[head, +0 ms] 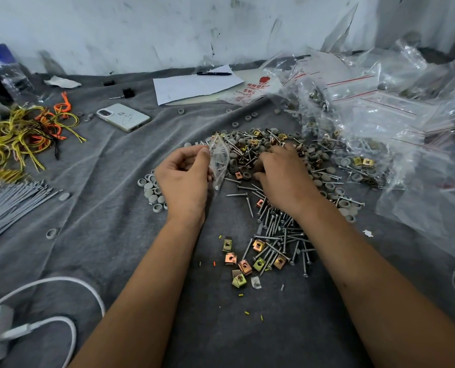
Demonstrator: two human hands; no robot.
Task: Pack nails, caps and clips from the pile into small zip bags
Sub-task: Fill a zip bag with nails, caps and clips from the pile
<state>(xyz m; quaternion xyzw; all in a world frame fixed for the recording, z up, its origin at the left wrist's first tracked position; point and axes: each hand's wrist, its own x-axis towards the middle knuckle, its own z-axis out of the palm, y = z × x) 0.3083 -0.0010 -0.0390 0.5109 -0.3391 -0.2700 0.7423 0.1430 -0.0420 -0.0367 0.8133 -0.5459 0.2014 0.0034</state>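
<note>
A mixed pile (250,150) of grey caps, nails and gold clips lies on the grey cloth (109,208) in the middle. My left hand (185,179) pinches a small clear zip bag (219,162) at its left edge, with a few nails inside. My right hand (282,176) rests palm down on the pile, fingers curled among caps and clips; what it grips is hidden. Nearer to me lie loose nails (282,235) and several gold clips (243,264). A small group of grey caps (152,189) sits left of my left hand.
Filled and empty zip bags (380,115) are heaped at the right. A phone (122,116), paper with a pen (197,85), yellow and orange ties (22,134), grey cable ties (8,205) and a white charger cable (48,301) lie at the left and back.
</note>
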